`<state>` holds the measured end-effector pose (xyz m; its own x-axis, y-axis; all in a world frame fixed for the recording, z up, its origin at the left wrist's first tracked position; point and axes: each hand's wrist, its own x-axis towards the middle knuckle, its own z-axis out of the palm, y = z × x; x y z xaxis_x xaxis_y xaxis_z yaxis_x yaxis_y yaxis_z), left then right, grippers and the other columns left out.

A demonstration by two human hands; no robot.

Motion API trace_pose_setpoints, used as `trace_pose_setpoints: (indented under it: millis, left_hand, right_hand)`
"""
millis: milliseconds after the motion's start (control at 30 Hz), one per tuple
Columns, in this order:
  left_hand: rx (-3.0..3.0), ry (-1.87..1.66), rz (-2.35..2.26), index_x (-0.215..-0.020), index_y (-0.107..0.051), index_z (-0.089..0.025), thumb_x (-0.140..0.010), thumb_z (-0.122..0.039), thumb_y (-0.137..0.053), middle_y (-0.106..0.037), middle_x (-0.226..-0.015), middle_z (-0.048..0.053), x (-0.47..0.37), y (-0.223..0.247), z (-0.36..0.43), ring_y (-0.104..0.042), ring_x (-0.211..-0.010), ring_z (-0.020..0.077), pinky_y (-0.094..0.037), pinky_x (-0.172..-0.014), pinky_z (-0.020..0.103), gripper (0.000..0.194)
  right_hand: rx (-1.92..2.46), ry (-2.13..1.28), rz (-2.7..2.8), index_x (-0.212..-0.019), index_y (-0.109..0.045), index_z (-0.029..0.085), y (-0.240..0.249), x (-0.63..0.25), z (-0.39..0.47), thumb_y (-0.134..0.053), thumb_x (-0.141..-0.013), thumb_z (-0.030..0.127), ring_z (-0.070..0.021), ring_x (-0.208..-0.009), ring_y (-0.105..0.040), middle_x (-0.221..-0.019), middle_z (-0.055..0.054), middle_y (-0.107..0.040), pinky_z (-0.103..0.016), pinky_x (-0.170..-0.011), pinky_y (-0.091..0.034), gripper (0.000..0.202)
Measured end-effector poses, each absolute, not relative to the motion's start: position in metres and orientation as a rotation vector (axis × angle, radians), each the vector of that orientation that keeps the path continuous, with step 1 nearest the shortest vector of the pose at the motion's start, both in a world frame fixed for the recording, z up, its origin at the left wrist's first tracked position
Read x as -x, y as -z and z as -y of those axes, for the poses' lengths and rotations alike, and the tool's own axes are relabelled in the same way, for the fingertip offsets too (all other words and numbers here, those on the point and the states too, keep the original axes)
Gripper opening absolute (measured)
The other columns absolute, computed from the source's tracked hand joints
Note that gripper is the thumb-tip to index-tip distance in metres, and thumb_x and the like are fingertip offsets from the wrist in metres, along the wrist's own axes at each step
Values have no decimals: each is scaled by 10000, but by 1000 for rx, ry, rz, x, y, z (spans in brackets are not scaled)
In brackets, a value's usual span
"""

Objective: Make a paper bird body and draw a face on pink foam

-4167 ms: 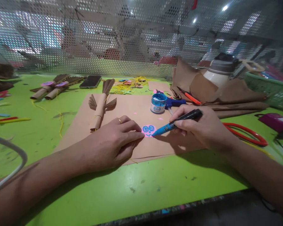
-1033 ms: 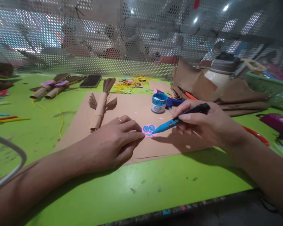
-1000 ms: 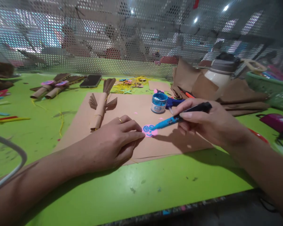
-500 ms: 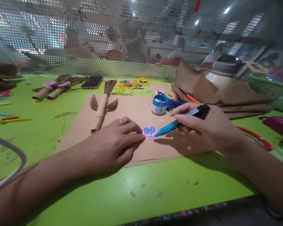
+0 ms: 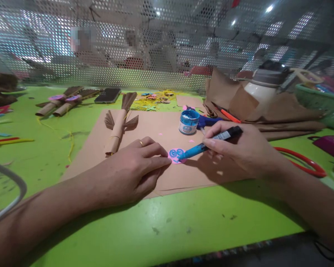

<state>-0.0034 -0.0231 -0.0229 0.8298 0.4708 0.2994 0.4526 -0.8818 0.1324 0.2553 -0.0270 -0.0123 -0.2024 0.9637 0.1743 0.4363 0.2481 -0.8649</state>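
Observation:
In my right hand is a blue paint marker, its tip touching a small pink paper circle. Blue spiral eyes and zigzag marks are drawn on the circle. My left hand, fingers closed together, pins the circle's left edge against a sheet of brown paper. Left of the circle lies a figure of rolled brown paper with fanned wings and tail. An open jar of blue paint stands behind the marker.
Two finished-looking paper rolls and a phone lie at the back left. Yellow shreds are at the back. Scissors with orange handles, a white bottle, a green basket and a red loop handle are on the right.
The marker tip has moved slightly left, from the circle's right edge onto its lower middle, and my right hand moved with it. My left hand stays in place.

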Motion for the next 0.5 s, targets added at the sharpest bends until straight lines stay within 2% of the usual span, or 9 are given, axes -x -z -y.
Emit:
trace_pose_setpoints:
  millis: [500]
  left_hand:
    - [-2951, -498, -747, -1123, -662, -172, -930, -179, -456, -641, -1046, 86, 4, 24, 23, -532, -921, 202, -442, -836, 351, 282]
  right_hand:
    - [1321, -793, 1844, -787, -621, 192, 14, -257, 27, -667, -785, 406, -159, -545, -536, -578, -8, -589, -286, -525, -393, 219]
